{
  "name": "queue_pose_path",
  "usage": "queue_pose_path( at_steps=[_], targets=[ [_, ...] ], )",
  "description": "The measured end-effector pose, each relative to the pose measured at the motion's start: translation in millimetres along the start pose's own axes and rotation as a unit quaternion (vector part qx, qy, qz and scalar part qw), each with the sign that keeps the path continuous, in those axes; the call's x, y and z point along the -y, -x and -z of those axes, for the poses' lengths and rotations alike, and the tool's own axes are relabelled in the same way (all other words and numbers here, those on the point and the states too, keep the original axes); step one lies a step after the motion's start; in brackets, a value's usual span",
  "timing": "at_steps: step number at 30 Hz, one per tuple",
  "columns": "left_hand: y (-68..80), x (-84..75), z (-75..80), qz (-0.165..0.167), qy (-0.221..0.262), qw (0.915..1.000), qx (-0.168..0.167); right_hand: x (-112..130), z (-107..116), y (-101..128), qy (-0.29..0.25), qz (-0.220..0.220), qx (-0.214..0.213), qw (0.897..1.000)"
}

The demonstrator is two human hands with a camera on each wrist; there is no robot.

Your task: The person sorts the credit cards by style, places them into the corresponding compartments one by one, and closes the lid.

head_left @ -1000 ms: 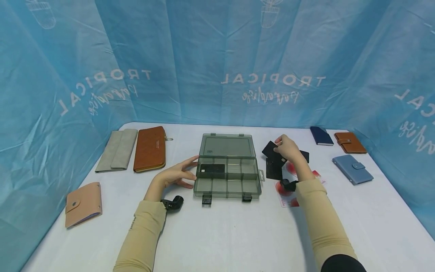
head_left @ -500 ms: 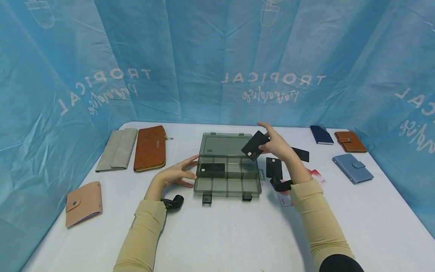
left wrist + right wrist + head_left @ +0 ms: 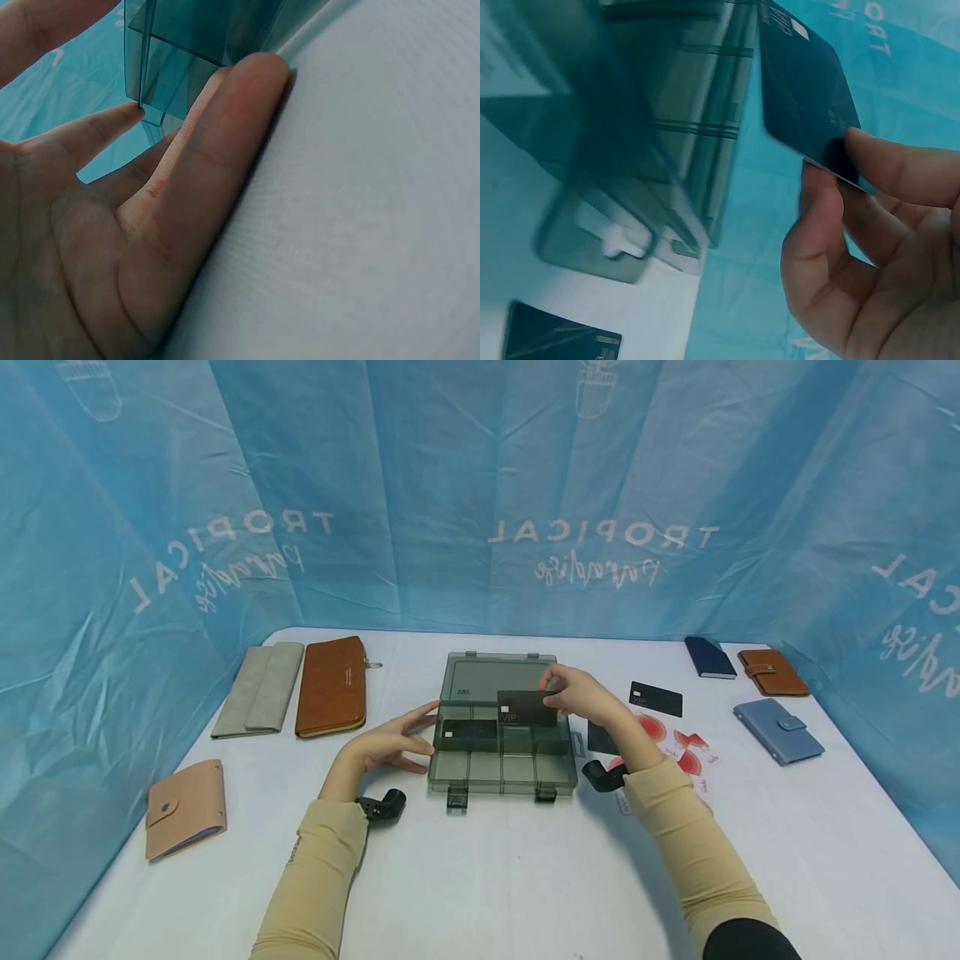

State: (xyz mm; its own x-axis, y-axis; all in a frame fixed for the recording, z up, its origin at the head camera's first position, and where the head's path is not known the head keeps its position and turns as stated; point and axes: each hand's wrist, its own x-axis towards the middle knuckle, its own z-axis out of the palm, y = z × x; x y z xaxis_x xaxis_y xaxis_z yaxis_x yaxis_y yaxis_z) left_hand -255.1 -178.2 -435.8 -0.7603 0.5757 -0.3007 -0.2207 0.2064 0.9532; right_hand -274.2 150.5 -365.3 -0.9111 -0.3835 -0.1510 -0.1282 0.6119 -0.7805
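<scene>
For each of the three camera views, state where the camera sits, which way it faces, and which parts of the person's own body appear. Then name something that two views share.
Head: worn on the head, looking forward and down at the table; both forearms and hands show.
Left wrist: low beside the left hand, facing the organiser box; palm and fingers show.
Right wrist: under the right hand, looking up along the black card; thumb and fingers show.
Shared: the head and right wrist views both show that card over the box.

A white cloth-covered table stands enclosed by crinkled blue fabric backdrop walls printed with pale lettering.
</scene>
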Motion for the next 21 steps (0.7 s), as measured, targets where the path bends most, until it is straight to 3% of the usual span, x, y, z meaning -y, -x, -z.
queue_pose_path(
  at_steps=[4, 8, 12, 15, 19, 21],
  targets=[
    [-0.5, -0.3, 0.5, -0.002, 0.004, 1.0000, 0.003, -4, -8, -1, 0.069, 0.003, 0.011, 0.998],
    [-1.2, -1.5, 0.0, 0.000, 0.004, 1.0000, 0.001, -7, -14, -3, 0.159, 0.013, 0.008, 0.987],
    [-2.1, -1.7, -0.6, 0.004, 0.003, 1.0000, -0.004, -8, -19, -1, 0.250, 0.046, -0.004, 0.967],
    [-1.9, -1.3, -0.4, 0.008, 0.003, 1.0000, -0.005, -9, -22, -1, 0.314, 0.072, -0.011, 0.947],
    [-0.7, -1.4, 0.1, 0.008, 0.003, 1.0000, -0.002, -11, -24, 1, 0.363, 0.099, -0.016, 0.926],
    [-0.6, -1.4, 0.3, 0.006, 0.004, 1.0000, 0.000, -11, -24, 2, 0.370, 0.105, -0.019, 0.923]
  ],
)
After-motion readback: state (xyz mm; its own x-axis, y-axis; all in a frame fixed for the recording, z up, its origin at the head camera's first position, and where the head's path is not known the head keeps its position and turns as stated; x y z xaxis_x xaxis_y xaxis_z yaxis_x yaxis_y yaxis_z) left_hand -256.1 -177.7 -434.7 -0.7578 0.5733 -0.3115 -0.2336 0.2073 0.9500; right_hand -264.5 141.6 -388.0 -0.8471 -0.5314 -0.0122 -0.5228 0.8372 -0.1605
